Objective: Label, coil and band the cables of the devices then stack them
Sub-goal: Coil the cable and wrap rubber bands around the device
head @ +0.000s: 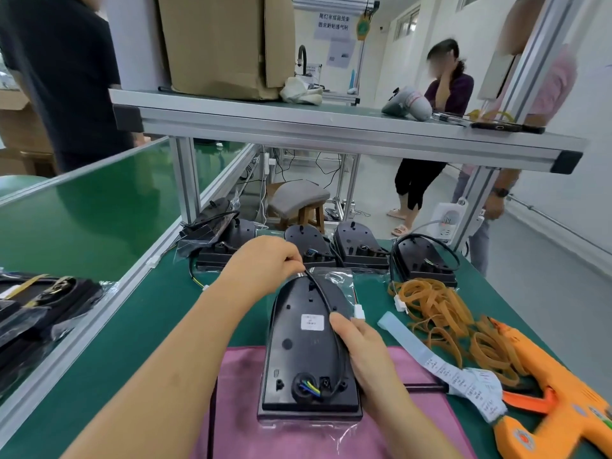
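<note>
The left hand (265,263) pinches the black cable (322,294) at 12 o'clock of the device (298,352), which lies back-up on a pink cloth (241,402) in the middle of the counter (149,326). The right hand (361,349) grips the same cable at 3 o'clock. If either hold slips, I think the cable may spring loose; a hard pull may strain the coloured wires (309,387) at 6 o'clock. The rubber bands (440,313) lie at 2 o'clock, so one hand must release to fetch one.
</note>
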Available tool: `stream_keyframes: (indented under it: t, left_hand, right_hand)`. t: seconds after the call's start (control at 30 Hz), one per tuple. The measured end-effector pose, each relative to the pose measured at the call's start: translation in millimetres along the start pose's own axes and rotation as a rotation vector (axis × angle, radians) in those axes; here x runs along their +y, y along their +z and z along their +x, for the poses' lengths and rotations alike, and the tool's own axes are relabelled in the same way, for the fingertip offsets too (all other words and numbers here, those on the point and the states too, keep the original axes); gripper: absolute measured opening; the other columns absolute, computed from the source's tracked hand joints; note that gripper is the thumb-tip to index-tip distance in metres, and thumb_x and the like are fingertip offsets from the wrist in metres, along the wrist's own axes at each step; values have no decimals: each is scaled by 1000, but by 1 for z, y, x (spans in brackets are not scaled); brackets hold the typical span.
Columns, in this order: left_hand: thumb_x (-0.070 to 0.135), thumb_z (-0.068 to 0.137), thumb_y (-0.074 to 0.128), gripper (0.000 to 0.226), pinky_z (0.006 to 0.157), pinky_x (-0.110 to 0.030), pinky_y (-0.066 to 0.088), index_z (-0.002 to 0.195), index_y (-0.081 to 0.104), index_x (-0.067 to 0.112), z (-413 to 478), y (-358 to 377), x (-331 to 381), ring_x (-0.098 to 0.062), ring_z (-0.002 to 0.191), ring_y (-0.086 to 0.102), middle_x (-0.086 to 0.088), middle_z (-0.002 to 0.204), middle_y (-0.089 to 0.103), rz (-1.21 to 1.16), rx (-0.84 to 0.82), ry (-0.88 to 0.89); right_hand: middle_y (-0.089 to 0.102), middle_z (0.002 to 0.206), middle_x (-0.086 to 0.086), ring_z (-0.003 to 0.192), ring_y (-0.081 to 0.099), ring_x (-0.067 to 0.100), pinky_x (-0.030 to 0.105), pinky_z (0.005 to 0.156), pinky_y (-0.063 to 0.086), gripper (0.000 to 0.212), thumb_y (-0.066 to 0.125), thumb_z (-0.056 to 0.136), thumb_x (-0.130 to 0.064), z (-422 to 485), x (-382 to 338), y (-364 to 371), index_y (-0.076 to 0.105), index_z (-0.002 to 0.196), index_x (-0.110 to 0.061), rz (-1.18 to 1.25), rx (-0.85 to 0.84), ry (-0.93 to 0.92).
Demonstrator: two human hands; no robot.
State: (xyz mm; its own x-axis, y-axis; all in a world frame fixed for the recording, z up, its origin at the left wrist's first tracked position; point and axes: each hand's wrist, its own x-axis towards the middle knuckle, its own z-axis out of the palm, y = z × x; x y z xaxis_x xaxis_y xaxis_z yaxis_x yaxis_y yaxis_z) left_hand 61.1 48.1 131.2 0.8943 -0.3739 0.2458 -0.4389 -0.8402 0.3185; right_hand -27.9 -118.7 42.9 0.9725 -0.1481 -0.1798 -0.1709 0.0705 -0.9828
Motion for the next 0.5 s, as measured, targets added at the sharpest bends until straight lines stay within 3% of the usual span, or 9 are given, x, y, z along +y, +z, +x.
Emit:
stream_keyframes:
  t: [0.1, 0.2, 0.27, 0.33, 0.5]
  left_hand:
    - [34, 88, 65, 13, 74, -29, 51, 78, 67, 26, -3, 8, -2, -10, 66, 60, 3, 85, 70, -110, 5, -157]
    - [25, 88, 66, 23, 62, -33, 58, 72, 52, 17, -6, 13, -4, -18, 50, 62, -4, 67, 65, -399, -40, -344]
    - [16, 93, 62, 22, 50, -30, 55, 75, 52, 11, -8, 9, -4, -20, 45, 61, -9, 59, 63, -580, -141, -437]
    - [14, 96, 59, 24, 43, -24, 51, 74, 53, 6, -12, 1, -3, -17, 42, 60, -9, 54, 64, -613, -271, -459]
    - [25, 96, 59, 24, 45, -19, 50, 78, 60, 9, -26, -9, 3, -13, 50, 67, -4, 58, 70, -683, -513, -427]
  right_hand:
    - [74, 86, 13, 74, 69, 22, 35, 68, 55, 27, 64, 87, -32, 0, -1, 0, 68, 83, -6, 65, 18, 29]
    - [75, 88, 12, 79, 73, 25, 30, 62, 57, 28, 62, 88, -31, -1, -3, -1, 77, 82, -8, 138, -22, 76]
    - [76, 88, 12, 78, 73, 26, 26, 56, 56, 27, 62, 88, -32, -2, -4, -3, 78, 82, -10, 175, -22, 107]
    - [76, 88, 13, 77, 74, 26, 25, 54, 55, 28, 62, 88, -31, -3, -4, -5, 77, 85, -8, 199, -4, 122]
    - [75, 86, 13, 72, 73, 25, 24, 50, 54, 28, 63, 87, -30, -2, -9, -5, 76, 87, -5, 198, 19, 117]
